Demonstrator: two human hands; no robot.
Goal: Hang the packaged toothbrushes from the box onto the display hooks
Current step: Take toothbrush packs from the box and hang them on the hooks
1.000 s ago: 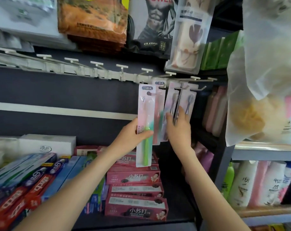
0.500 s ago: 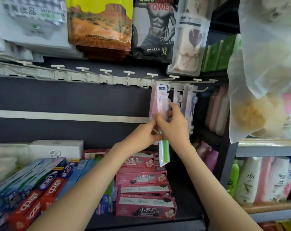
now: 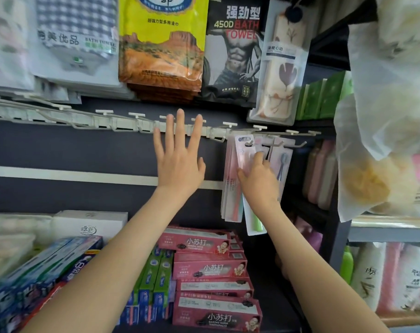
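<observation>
1. Two grips show. The left grip (image 3: 179, 162) is spread flat with straight fingers and holds nothing. Its fingertips lie in front of the white hook rail (image 3: 108, 121).
2. At least seven T-tipped hooks can be counted along the rail. The toothbrush packs hang from those at its right end.
3. The packs fall into three groups: a bunch of pink packs (image 3: 230, 179) seen edge-on and too close-set to count, one green-handled pack (image 3: 253, 219), and one grey-bristled pack (image 3: 284, 164).
4. The right grip (image 3: 259, 186) lies over the front of the green-handled pack, forefinger pointing up toward its hook. Whether it pinches the pack or only presses it cannot be told.
5. The left grip is well apart from the packs, to their left.
6. Four pink toothpaste boxes (image 3: 209, 267) sit stacked on the shelf below.
</observation>
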